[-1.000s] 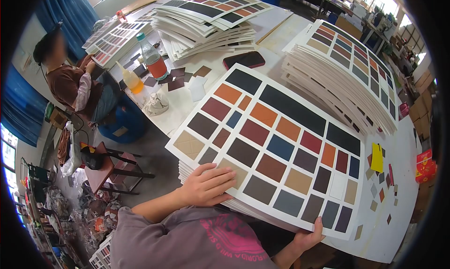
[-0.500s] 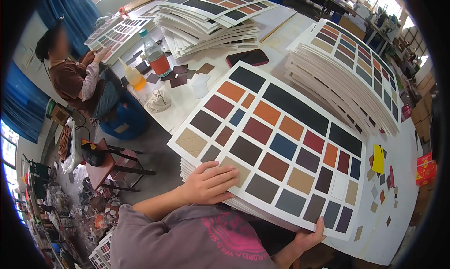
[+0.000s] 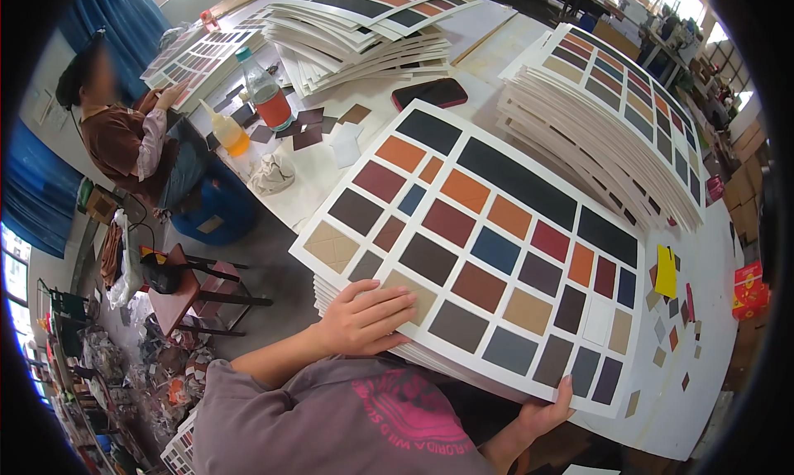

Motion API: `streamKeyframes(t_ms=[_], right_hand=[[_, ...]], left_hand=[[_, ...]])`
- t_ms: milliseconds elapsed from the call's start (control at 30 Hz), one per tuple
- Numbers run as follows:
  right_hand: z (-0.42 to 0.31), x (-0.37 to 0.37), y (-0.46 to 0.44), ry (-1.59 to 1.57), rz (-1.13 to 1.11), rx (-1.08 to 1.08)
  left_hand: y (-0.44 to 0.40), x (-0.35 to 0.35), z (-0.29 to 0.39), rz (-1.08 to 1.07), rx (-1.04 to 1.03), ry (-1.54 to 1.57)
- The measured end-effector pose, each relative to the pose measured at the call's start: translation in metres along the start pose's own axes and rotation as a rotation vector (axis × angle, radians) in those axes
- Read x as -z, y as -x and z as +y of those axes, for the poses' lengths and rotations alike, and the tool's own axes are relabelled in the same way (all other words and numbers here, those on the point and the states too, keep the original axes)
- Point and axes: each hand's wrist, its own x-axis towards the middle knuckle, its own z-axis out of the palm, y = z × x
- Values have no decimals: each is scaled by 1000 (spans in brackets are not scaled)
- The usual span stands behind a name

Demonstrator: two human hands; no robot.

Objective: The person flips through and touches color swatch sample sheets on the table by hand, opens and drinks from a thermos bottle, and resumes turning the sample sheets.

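A white sample card (image 3: 496, 256) with rows of coloured swatches lies on top of a stack of cards, near the table's front edge. My left hand (image 3: 368, 316) rests on the card's lower left edge, over a beige swatch, its fingers stretched out close together. At the front right edge, my right hand (image 3: 546, 413) holds the card's border, with the thumb on top and the other fingers hidden below. One white cell (image 3: 597, 320) among the swatches on the right side bears no colour.
Tall card stacks stand at the back (image 3: 356, 45) and right (image 3: 595, 136). A phone (image 3: 430, 94), a bottle (image 3: 266, 95), a glue bottle (image 3: 227, 133) and loose swatches lie between. A yellow note (image 3: 666, 271) is at right. A co-worker (image 3: 124, 136) sits at left, beyond a stool (image 3: 174, 293).
The camera view has shifted slightly. The co-worker's arms have moved over the cards at the far left. My hands keep their places on the card.
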Motion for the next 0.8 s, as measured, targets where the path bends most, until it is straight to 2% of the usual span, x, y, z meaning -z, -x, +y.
streamKeyframes(t_ms=[300, 467, 667, 800], right_hand=[[4, -1, 1, 14, -96, 31], [4, 7, -2, -50, -5, -2], [-12, 30, -14, -126, 127, -55], [-7, 26, -15, -75, 80, 11]], left_hand=[[5, -3, -3, 102, 13, 79], [-7, 5, 13, 14, 97, 158], [-17, -10, 36, 0, 64, 221], [-23, -18, 41, 21, 37, 189]])
